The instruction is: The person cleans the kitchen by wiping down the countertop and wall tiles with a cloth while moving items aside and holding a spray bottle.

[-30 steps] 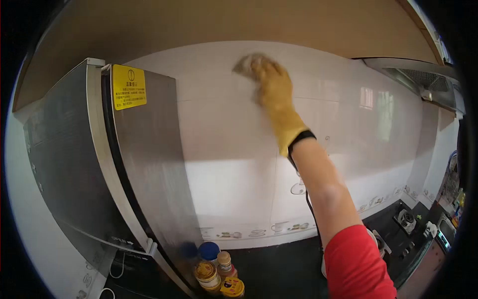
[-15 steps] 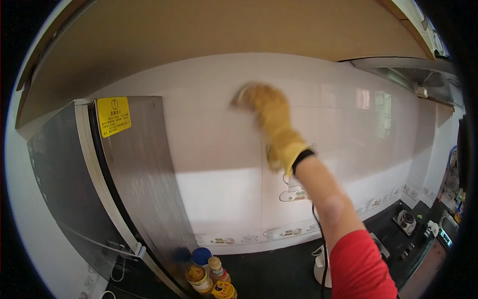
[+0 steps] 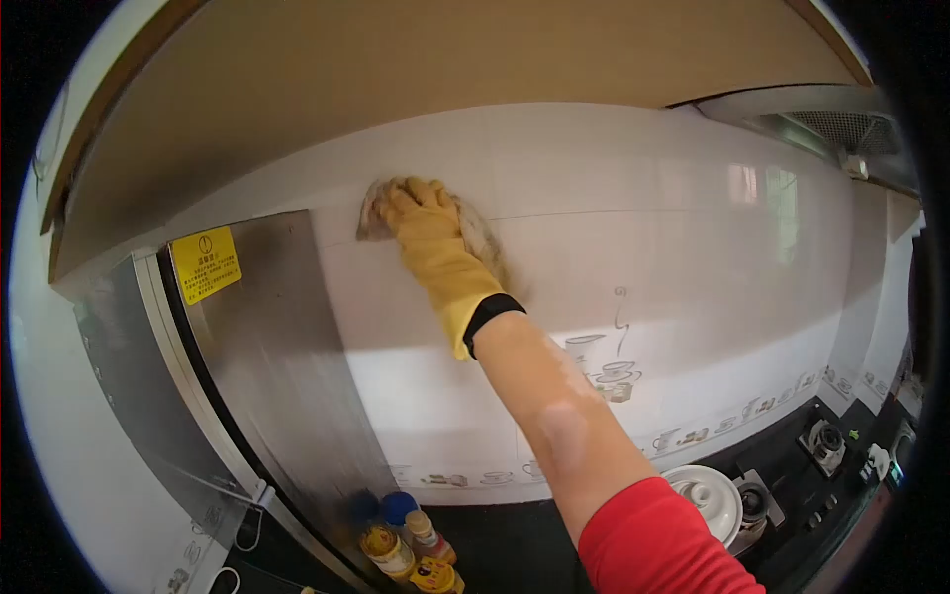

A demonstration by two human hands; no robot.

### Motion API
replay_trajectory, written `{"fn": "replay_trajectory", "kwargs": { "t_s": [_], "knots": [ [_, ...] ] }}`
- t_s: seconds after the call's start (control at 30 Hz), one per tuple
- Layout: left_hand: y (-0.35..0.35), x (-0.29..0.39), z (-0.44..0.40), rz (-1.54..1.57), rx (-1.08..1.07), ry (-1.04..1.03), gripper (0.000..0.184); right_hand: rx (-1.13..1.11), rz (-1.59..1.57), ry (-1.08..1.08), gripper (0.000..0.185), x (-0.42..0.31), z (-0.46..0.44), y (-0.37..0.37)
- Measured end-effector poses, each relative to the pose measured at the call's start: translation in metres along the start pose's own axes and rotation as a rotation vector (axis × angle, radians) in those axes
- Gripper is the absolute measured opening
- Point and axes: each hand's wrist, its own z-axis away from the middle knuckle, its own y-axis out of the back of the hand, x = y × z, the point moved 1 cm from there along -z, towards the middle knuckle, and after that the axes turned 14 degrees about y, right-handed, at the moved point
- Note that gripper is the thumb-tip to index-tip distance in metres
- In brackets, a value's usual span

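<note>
My right hand [image 3: 426,223], in a yellow rubber glove with a black band at the wrist, presses a greyish cloth [image 3: 480,238] against the white tiled wall [image 3: 594,247]. Its fingers are bent over the cloth, which sticks out on both sides of the glove. The hand is high on the wall, below the brown cabinet underside and right of the top of the steel refrigerator [image 3: 267,327]. My left hand is out of view.
Brown cabinet [image 3: 475,49] overhead; range hood [image 3: 821,129] at upper right. Jars and bottles [image 3: 391,552] stand on the dark counter [image 3: 515,544] beside the refrigerator. A white round lid [image 3: 712,500] lies near a gas burner [image 3: 757,503], with another burner [image 3: 823,445] farther right.
My right hand and the cloth have moved left and lower along the wall, nearer the refrigerator. The view has shifted, and the round lid now shows beside my sleeve.
</note>
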Motion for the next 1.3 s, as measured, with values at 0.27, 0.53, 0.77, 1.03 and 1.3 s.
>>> {"fn": "replay_trajectory", "kwargs": {
  "t_s": [0.27, 0.53, 0.77, 1.03, 1.3],
  "knots": [
    [-0.122, 0.147, -0.017, -0.729, -0.124, -0.366, 0.054, 0.044, 0.106, -0.130, 0.046, 0.118, 0.140, 0.111],
    [-0.304, 0.267, -0.077, -0.020, -0.339, -0.446, 0.036, -0.195, 0.147, -0.457, 0.058, 0.187, 0.227, 0.176],
    [-0.348, 0.293, -0.047, -0.086, -0.356, -0.496, 0.027, -0.120, 0.066, -0.569, 0.055, 0.185, 0.240, 0.183],
    [-0.400, 0.298, -0.031, -0.320, -0.462, -0.498, 0.025, 0.328, -0.225, -0.729, 0.038, 0.209, 0.279, 0.186],
    [-0.298, 0.196, -0.015, -0.312, -0.484, -0.313, 0.057, 0.589, -0.460, -1.145, 0.032, 0.250, 0.227, 0.256]
  ]
}}
